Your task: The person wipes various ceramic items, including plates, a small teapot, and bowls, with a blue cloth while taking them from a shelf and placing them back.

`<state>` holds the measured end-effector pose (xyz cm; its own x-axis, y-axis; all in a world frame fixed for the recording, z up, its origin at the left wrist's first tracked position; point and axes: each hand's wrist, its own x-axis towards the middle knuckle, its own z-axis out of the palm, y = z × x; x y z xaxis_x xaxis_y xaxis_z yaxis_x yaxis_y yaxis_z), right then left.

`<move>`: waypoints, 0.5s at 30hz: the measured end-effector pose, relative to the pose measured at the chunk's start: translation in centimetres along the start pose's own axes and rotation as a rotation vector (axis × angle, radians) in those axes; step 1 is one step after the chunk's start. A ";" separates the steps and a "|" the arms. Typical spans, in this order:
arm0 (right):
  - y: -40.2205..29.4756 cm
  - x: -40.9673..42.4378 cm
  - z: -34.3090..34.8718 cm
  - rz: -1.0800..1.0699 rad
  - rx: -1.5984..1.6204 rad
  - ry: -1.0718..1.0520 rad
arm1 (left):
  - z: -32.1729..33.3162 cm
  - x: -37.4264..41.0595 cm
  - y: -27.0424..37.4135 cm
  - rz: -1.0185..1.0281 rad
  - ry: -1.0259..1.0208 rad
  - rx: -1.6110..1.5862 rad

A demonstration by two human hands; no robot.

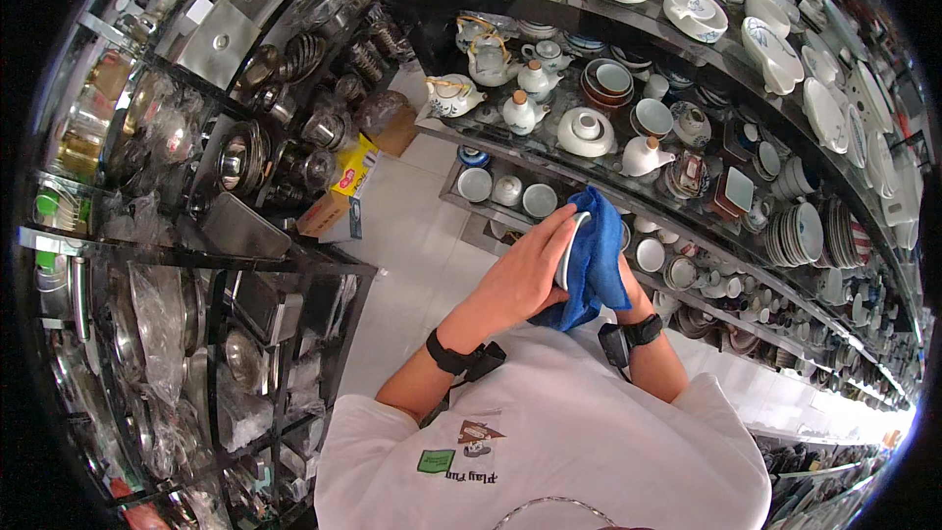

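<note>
My left hand point(531, 270) grips a white ceramic dish point(571, 250), seen nearly edge-on, with its fingers over the near face. Against the dish's other face lies a blue cloth point(595, 265). My right hand point(624, 272) is mostly hidden behind that cloth; only its edge and the wrist show, so its fingers cannot be made out. Both hands are in front of my chest, close to the shelf front. Black bands with small devices circle both wrists.
Glass shelves ahead hold teapots point(452, 95), lidded bottles, bowls point(653, 118) and stacked plates point(795, 235). Metal pans and trays point(246, 227) crowd the racks at the left. A yellow box point(355, 165) and a cardboard carton point(324, 212) stand by the tiled floor point(419, 228).
</note>
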<state>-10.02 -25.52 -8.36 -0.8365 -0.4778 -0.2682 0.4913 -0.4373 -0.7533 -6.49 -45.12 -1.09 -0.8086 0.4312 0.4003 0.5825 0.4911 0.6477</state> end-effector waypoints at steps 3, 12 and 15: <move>0.5 0.2 0.0 -0.009 -0.033 -0.022 | -0.2 -0.7 0.4 -0.007 0.026 0.010; 1.0 -0.1 0.3 0.010 -0.199 -0.044 | 0.6 -2.9 0.8 -0.114 0.030 0.000; 1.0 -0.4 0.9 -0.007 -0.246 -0.030 | 0.5 -3.3 1.0 -0.092 0.056 -0.010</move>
<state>-9.01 -26.45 -8.46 -0.8303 -0.4993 -0.2474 0.4086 -0.2435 -0.8797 -3.26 -45.71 -2.08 -0.8622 0.3417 0.3739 0.5048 0.5191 0.6897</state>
